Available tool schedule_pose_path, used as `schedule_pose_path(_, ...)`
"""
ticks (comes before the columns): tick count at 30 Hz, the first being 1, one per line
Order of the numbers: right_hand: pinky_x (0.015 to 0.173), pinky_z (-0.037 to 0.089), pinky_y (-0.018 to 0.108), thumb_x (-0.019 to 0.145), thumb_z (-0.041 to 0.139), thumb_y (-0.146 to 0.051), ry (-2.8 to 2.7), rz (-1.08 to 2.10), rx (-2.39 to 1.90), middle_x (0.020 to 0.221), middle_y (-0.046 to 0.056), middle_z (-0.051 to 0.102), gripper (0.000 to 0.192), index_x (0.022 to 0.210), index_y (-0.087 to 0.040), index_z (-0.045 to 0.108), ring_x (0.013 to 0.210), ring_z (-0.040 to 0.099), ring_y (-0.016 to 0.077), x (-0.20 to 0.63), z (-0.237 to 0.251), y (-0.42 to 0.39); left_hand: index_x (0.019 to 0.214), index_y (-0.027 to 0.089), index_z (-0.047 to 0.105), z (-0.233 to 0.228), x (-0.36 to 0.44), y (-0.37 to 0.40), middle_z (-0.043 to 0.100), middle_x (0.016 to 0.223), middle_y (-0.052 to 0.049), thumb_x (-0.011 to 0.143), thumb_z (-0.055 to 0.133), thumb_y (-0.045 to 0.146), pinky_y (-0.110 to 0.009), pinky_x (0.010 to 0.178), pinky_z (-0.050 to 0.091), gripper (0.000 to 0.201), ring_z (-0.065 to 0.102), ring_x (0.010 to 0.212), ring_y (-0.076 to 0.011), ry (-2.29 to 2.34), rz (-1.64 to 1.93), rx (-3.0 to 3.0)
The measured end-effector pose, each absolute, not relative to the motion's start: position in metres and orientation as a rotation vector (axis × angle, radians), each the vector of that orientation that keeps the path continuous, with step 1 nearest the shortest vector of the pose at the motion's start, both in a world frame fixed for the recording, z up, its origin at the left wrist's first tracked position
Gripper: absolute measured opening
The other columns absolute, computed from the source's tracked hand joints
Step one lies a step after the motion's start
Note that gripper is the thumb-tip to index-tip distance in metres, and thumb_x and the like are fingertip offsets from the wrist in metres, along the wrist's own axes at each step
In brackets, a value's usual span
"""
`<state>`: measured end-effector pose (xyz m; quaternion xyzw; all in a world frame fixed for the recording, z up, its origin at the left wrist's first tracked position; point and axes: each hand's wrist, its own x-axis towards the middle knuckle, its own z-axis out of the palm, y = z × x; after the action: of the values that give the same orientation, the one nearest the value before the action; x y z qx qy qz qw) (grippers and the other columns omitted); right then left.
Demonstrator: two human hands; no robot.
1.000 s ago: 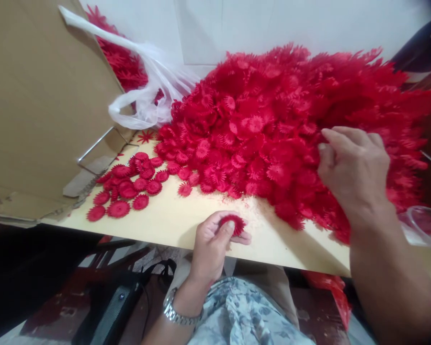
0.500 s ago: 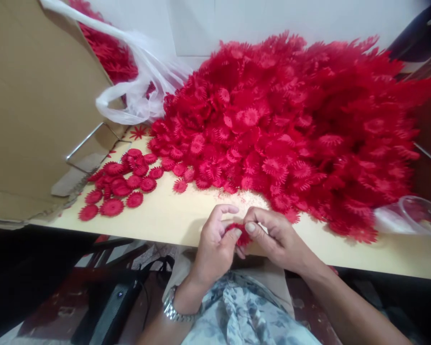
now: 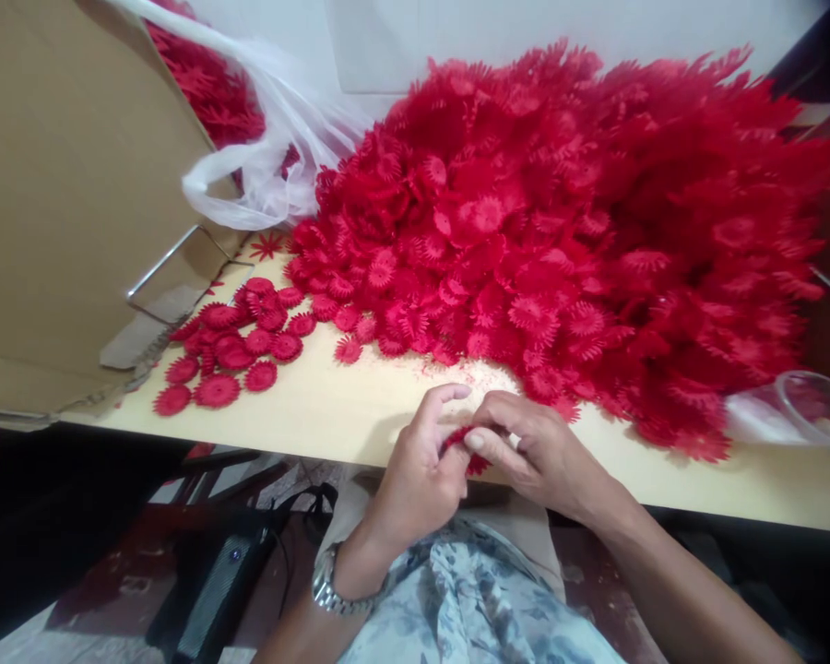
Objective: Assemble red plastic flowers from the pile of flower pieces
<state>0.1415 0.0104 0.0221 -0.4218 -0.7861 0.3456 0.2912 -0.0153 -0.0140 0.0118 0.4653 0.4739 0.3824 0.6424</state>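
Between both hands, over the table's front edge, is a small red fringed flower piece [image 3: 479,464], partly covered by fingers. My left hand [image 3: 430,461] is closed on its left side, the index finger curled above it. From the right, my right hand [image 3: 536,452] pinches the same piece, its thumb lying across the top. Beyond the hands rises a big heap of red fringed flower pieces [image 3: 526,240]. Off to the left on the table lies a group of round red discs with toothed rims [image 3: 218,389].
A cardboard box [image 3: 76,203] stands at the left, a bent metal wire [image 3: 162,263] beside it. Behind is a white plastic bag [image 3: 249,189] near more red pieces. A clear plastic container [image 3: 820,406] sits at the right of the pale table [image 3: 332,420]. A black speaker-like object [image 3: 211,590] is below.
My right thumb has shifted left over the red flower piece, and my left thumb has bent down out of sight behind it. The view has tilted slightly.
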Motion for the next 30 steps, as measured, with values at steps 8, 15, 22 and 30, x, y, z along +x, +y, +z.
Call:
schedule_pose_path(8, 0.051, 0.045, 0.025, 0.091, 0.04, -0.047, -1.628, 1.732, -0.847, 0.059, -0.001, 0.054, 0.039, 0.064, -0.02, 0.041, 0.056, 0.06, 0.0138, 0.137, 0.011, 0.001, 0.125, 0.024, 0.042, 0.003, -0.019, -0.013, 0.058, 0.057, 0.004, 0.079, 0.06, 0.024, -0.015, 0.039, 0.037, 0.049, 0.048, 0.04, -0.0073, 0.835, 0.778, 0.939)
schedule_pose_path(15, 0.053, 0.048, 0.028, 0.088, 0.045, -0.051, -1.382, 1.811, -0.871, 0.055, -0.002, 0.058, 0.034, 0.073, -0.02, 0.043, 0.052, 0.061, 0.015, 0.135, 0.004, 0.003, 0.109, 0.018, 0.051, 0.002, -0.015, -0.009, 0.064, 0.058, 0.001, 0.073, 0.068, 0.032, -0.018, 0.038, 0.044, 0.042, 0.055, 0.038, -0.0102, 0.878, 0.913, 0.77)
schedule_pose_path(22, 0.058, 0.042, 0.023, 0.091, 0.045, -0.035, -1.791, 0.948, -1.226, 0.07, 0.001, 0.059, 0.024, 0.079, -0.018, 0.056, 0.063, 0.055, 0.0124, 0.149, 0.008, 0.002, 0.074, 0.014, 0.059, -0.002, -0.01, -0.009, 0.059, 0.049, 0.002, 0.075, 0.063, 0.028, -0.019, 0.041, 0.046, 0.015, 0.055, 0.04, -0.0094, 1.051, 1.042, 0.766)
schedule_pose_path(30, 0.058, 0.042, 0.024, 0.09, 0.046, -0.022, -1.846, 0.7, -1.159, 0.069, 0.001, 0.057, 0.014, 0.08, -0.019, 0.055, 0.063, 0.055, 0.0122, 0.137, 0.01, -0.006, 0.068, 0.016, 0.054, 0.0, -0.015, -0.009, 0.048, 0.046, 0.007, 0.079, 0.059, 0.036, -0.014, 0.035, 0.029, 0.023, 0.04, 0.036, -0.0039, 1.162, 1.036, 0.89)
